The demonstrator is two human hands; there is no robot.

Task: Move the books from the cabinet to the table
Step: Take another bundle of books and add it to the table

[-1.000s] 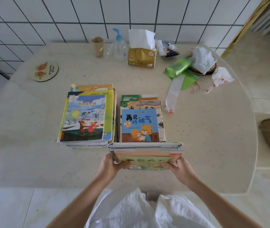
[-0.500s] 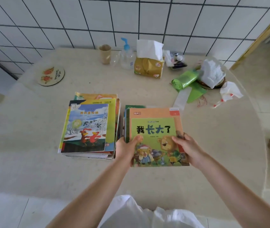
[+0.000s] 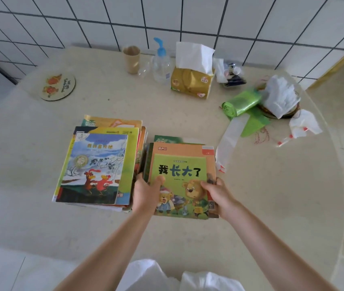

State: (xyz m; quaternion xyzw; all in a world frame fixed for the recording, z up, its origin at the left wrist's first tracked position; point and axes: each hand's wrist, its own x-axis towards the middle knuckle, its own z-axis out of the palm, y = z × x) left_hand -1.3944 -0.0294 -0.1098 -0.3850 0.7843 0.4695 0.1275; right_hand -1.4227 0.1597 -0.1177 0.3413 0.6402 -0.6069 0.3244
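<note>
Two stacks of picture books lie side by side on the beige table (image 3: 271, 206). The left stack (image 3: 97, 164) is topped by a blue cover with two red birds. On the right stack lies an orange and green bear book (image 3: 182, 164). My left hand (image 3: 147, 192) grips that book's left edge, thumb on the cover. At the book's lower right corner my right hand (image 3: 219, 195) holds it, thumb on top. The cabinet is out of view.
Along the tiled wall stand a brown cup (image 3: 132, 58), a pump bottle (image 3: 161, 64) and a yellow tissue pack (image 3: 192, 80). A green bag roll (image 3: 240, 103), white cloths (image 3: 280, 97) and plastic wrappers lie at the right. A round coaster (image 3: 57, 87) sits far left.
Both hands carried a bundle of books from the table's near edge onto the right stack, covering the blue tiger book. The bundle now lies flat, bear cover up.
</note>
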